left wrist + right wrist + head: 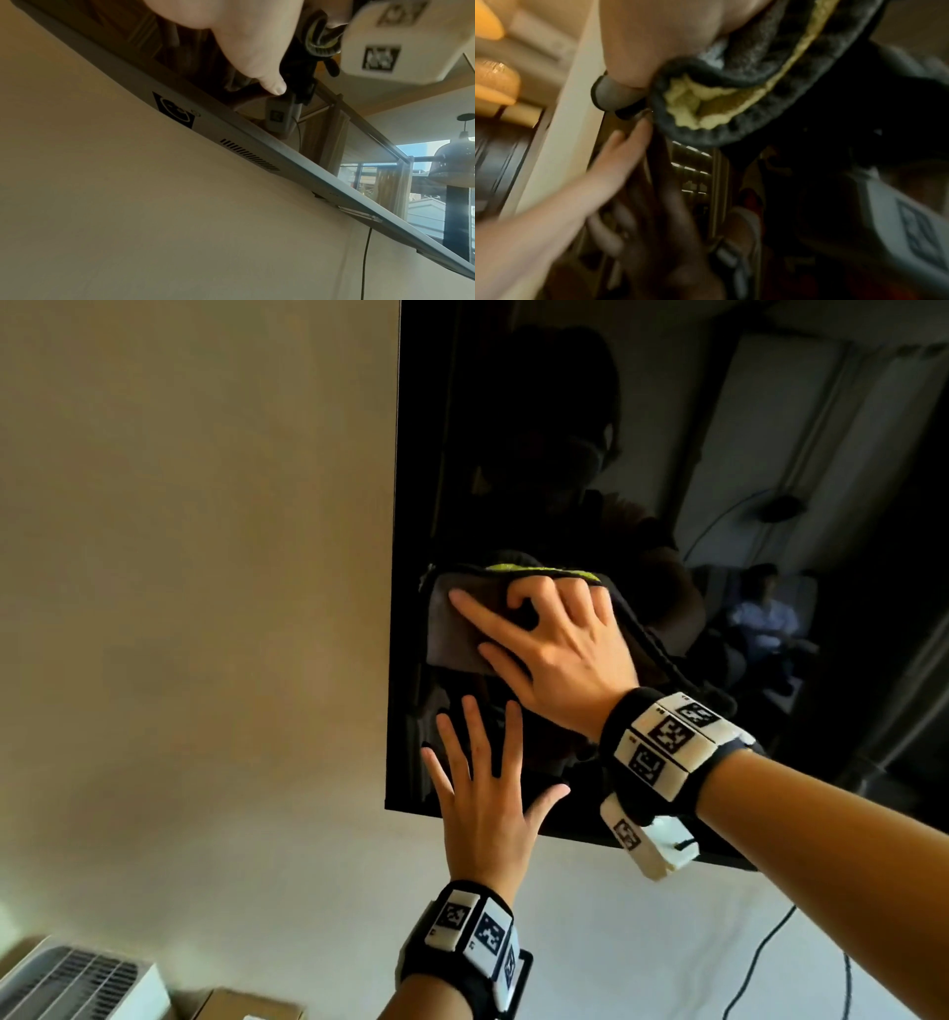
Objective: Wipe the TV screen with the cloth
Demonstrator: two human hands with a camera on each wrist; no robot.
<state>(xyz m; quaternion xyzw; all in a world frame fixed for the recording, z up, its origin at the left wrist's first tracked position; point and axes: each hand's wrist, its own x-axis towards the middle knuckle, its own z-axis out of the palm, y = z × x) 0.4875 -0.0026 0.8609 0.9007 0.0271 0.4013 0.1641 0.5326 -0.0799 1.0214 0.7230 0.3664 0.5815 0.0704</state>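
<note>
The black TV screen (513, 428) hangs on a beige wall and mirrors the room. My right hand (544, 634) presses a folded grey cloth (452, 644) with a yellow-green inner side against the screen near its left edge; the index finger lies straight on the cloth while the other fingers curl into its upper fold. In the right wrist view the cloth (731, 105) bunches under the palm. My left hand (482, 793) lies flat with spread fingers on the screen's lower left corner, just below the cloth. Its thumb (257, 50) reaches the TV's bottom bezel (231, 132).
A black cable (760, 963) hangs below the TV on the right. A white appliance with a grille (67, 978) and a cardboard box (241, 1006) sit at the lower left. Bare wall (179, 557) lies left of the screen.
</note>
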